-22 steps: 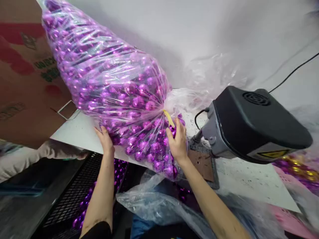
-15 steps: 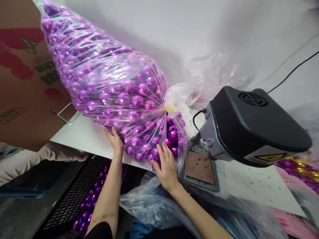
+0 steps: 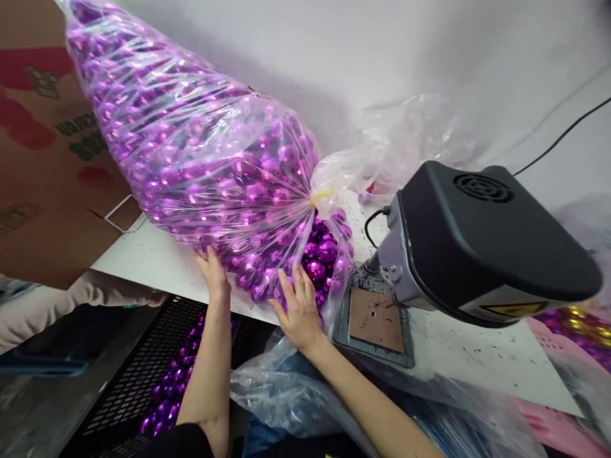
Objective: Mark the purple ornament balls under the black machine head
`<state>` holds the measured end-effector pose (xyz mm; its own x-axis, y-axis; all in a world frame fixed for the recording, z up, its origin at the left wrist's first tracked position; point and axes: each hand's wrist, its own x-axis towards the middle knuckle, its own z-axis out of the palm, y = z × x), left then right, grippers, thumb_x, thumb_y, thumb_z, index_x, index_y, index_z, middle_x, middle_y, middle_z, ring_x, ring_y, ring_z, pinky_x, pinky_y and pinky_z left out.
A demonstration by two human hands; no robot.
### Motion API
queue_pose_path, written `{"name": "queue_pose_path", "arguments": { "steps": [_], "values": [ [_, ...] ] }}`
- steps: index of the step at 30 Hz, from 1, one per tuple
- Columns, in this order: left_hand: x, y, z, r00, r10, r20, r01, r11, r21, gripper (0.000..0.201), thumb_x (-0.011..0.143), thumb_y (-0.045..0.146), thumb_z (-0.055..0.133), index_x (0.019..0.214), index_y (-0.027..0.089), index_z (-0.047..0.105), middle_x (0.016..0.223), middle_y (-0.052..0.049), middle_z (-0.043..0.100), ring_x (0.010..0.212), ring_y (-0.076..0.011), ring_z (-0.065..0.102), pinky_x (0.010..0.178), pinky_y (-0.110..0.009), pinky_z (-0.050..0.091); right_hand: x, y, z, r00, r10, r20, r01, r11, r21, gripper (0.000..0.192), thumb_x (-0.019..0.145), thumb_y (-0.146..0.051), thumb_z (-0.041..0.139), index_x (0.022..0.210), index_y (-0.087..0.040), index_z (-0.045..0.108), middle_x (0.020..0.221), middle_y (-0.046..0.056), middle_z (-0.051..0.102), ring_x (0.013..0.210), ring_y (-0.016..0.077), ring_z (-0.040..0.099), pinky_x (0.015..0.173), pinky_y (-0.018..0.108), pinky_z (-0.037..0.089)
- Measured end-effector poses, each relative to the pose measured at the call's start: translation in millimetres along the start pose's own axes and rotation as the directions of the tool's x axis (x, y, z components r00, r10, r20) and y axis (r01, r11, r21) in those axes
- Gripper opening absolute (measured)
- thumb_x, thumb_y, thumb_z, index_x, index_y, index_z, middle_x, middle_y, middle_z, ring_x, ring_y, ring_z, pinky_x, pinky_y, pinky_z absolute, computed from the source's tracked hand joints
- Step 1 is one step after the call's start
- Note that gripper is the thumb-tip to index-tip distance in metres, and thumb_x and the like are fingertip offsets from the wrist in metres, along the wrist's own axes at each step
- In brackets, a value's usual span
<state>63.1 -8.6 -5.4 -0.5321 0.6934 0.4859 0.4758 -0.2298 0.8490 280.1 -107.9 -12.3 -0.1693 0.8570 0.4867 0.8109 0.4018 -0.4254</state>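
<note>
A large clear plastic bag (image 3: 200, 146) full of shiny purple faceted balls lies on the white table (image 3: 153, 254), its neck gathered with a yellow tie (image 3: 323, 196). My left hand (image 3: 213, 275) rests against the bag's lower edge, its fingers stretched out and partly behind the plastic. Farther right, my right hand (image 3: 298, 310) lies on the bag's near side with fingers spread. Beside it, bare purple balls (image 3: 321, 251) show at an opening below the tie. Neither hand is closed round anything.
A black-topped machine (image 3: 491, 235) with a warning label stands right of the bag, over a brown plate (image 3: 377, 320). A cardboard box (image 3: 48, 159) is at left. Below is a black crate (image 3: 128, 381) with purple balls. Another person's sleeve (image 3: 71, 305) shows at left.
Both hands and the bag have shifted slightly left. My right hand has slid left along the bag, and more of the bare balls show beside it.
</note>
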Motion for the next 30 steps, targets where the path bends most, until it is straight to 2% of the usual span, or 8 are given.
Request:
{"name": "queue_pose_path", "arguments": {
  "steps": [4, 6, 9, 11, 17, 20, 26, 30],
  "values": [
    [-60, 66, -2.0, 0.984, 0.108, -0.144, -0.108, 0.994, 0.008, 0.051, 0.103, 0.039, 0.053, 0.151, 0.041, 0.036, 0.169, -0.002, 0.025, 0.158, -0.0244, 0.023, 0.126, -0.059, 0.026, -2, -8, 3, 0.999, -0.041, -0.027, 0.040, 0.998, -0.045, 0.071, 0.094, -0.042, 0.051, 0.158, -0.034, 0.022, 0.167, 0.009, 0.002, 0.157, 0.0310, 0.016, 0.123, 0.054, 0.038],
    [-87, 96, 4.8, 0.940, 0.315, 0.133, -0.306, 0.948, -0.082, 0.040, 0.102, 0.029, 0.054, 0.142, 0.034, 0.051, 0.153, -0.007, 0.051, 0.144, -0.0240, 0.047, 0.119, -0.054, 0.039, -13, -9, 1, 0.996, -0.069, -0.057, 0.065, 0.995, -0.071, 0.070, 0.094, -0.035, 0.050, 0.158, -0.028, 0.023, 0.166, 0.012, 0.012, 0.156, 0.0294, 0.018, 0.122, 0.053, 0.039],
    [-110, 120, 19.4, 0.665, 0.484, 0.569, -0.443, 0.869, -0.222, 0.028, 0.103, 0.021, 0.050, 0.128, 0.024, 0.062, 0.125, -0.008, 0.070, 0.122, -0.0208, 0.064, 0.105, -0.044, 0.053, -43, -7, -12, 0.988, -0.115, -0.103, 0.105, 0.990, -0.099, 0.067, 0.092, -0.033, 0.051, 0.153, -0.011, 0.034, 0.156, 0.018, 0.033, 0.154, 0.0290, 0.021, 0.118, 0.049, 0.044],
    [-113, 125, 31.9, 0.582, 0.464, 0.668, -0.464, 0.864, -0.196, 0.023, 0.103, 0.021, 0.050, 0.121, 0.022, 0.065, 0.121, -0.009, 0.071, 0.117, -0.0203, 0.066, 0.103, -0.041, 0.055, -63, -7, -31, 0.983, -0.154, -0.095, 0.145, 0.984, -0.103, 0.060, 0.090, -0.035, 0.056, 0.145, -0.012, 0.047, 0.151, 0.016, 0.042, 0.153, 0.0306, 0.024, 0.117, 0.050, 0.046],
    [-102, 140, 93.1, 0.631, 0.330, 0.702, -0.595, 0.787, 0.165, 0.047, 0.098, 0.027, 0.058, 0.143, 0.014, 0.050, 0.145, -0.020, 0.056, 0.127, -0.0314, 0.060, 0.104, -0.046, 0.052, -82, -9, -109, 0.962, -0.266, -0.067, 0.264, 0.964, -0.042, 0.038, 0.087, -0.020, 0.058, 0.125, -0.017, 0.062, 0.146, 0.005, 0.051, 0.143, 0.0206, 0.042, 0.114, 0.039, 0.050],
    [-98, 146, 114.9, 0.610, 0.228, 0.759, -0.648, 0.694, 0.312, 0.057, 0.097, 0.038, 0.061, 0.145, 0.009, 0.048, 0.130, -0.022, 0.063, 0.114, -0.0343, 0.064, 0.096, -0.048, 0.052, -76, -3, -151, 0.962, -0.257, -0.097, 0.262, 0.964, 0.042, 0.037, 0.087, -0.013, 0.056, 0.124, -0.014, 0.061, 0.132, 0.008, 0.060, 0.130, 0.0143, 0.052, 0.107, 0.032, 0.054],
    [-107, 129, 88.7, 0.503, 0.376, 0.778, -0.739, 0.655, 0.162, 0.050, 0.097, 0.039, 0.061, 0.141, 0.017, 0.050, 0.129, -0.017, 0.061, 0.116, -0.0308, 0.062, 0.094, -0.042, 0.048, -80, 24, -224, 0.970, -0.101, -0.221, 0.134, 0.981, 0.138, 0.038, 0.085, -0.003, 0.054, 0.121, -0.012, 0.060, 0.112, 0.009, 0.066, 0.111, 0.0114, 0.061, 0.091, 0.027, 0.056],
    [-115, 120, 71.0, 0.502, 0.406, 0.763, -0.757, 0.634, 0.160, 0.053, 0.098, 0.041, 0.058, 0.142, 0.014, 0.047, 0.130, -0.019, 0.062, 0.117, -0.0321, 0.063, 0.092, -0.042, 0.047, -81, 32, -203, 0.985, -0.128, -0.116, 0.143, 0.981, 0.130, 0.038, 0.086, -0.006, 0.053, 0.122, -0.015, 0.060, 0.110, 0.006, 0.067, 0.101, 0.0089, 0.061, 0.088, 0.025, 0.056]
  ]
}}
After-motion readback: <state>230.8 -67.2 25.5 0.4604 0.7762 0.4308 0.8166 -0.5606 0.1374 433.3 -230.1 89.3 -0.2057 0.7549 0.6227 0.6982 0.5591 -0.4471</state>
